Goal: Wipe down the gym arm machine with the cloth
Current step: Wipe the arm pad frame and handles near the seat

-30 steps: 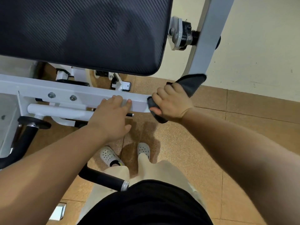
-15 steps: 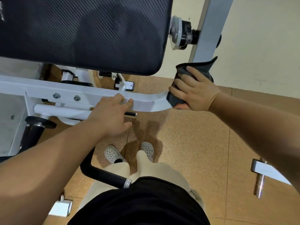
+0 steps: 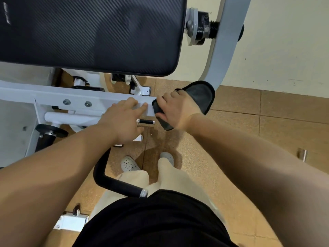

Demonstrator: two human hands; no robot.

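The gym arm machine has a white steel frame bar (image 3: 74,99) running left to right under a large black arm pad (image 3: 89,31). My right hand (image 3: 175,109) grips a dark grey cloth (image 3: 202,95), wrapped over the bar's right end where it bends up into the grey upright (image 3: 224,45). My left hand (image 3: 124,120) rests on the white bar just left of the cloth, fingers fairly straight, holding nothing.
A black curved handle (image 3: 108,180) with a silver end juts toward my legs. A black pivot bolt (image 3: 204,25) sits on the upright. My grey perforated shoes (image 3: 129,164) stand on the tan tiled floor (image 3: 267,122); a cream wall (image 3: 284,41) is at right.
My right hand has slid the cloth back down and left from the curved upright to the bar's right end, close to my left hand, which stayed put.
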